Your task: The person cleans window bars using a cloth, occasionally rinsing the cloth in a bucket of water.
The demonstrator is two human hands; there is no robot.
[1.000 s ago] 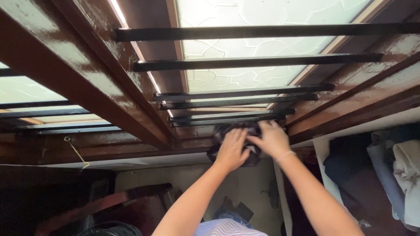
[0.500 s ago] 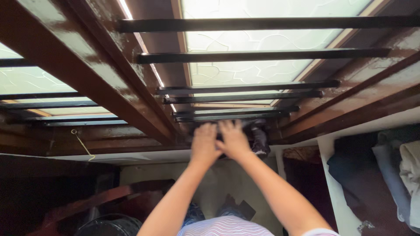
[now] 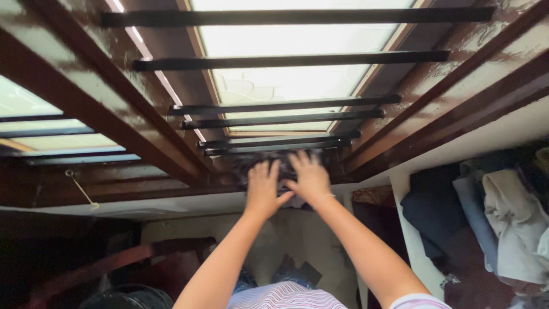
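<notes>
Both my hands are stretched out side by side on the bottom ledge of a window. My left hand (image 3: pixel 263 189) and my right hand (image 3: pixel 311 178) press a dark cloth (image 3: pixel 285 184) flat against the glossy brown wooden frame (image 3: pixel 189 171), fingers spread over it. The cloth is blurred and mostly hidden under my hands. Just beyond my fingertips run black metal bars (image 3: pixel 280 143), and behind them is frosted patterned glass (image 3: pixel 286 86).
A thick brown wooden post (image 3: pixel 97 114) splits the window on the left, with a looped string (image 3: pixel 80 189) hanging below it. Folded clothes (image 3: pixel 503 217) are stacked at the right. A dark round bucket (image 3: pixel 128 297) and a reddish wooden piece (image 3: pixel 114 263) lie below left.
My hands slid the cloth left along the ledge, then shifted slightly back right. The cloth, bunched and hanging before, is now spread flat under both palms. The view has drifted right.
</notes>
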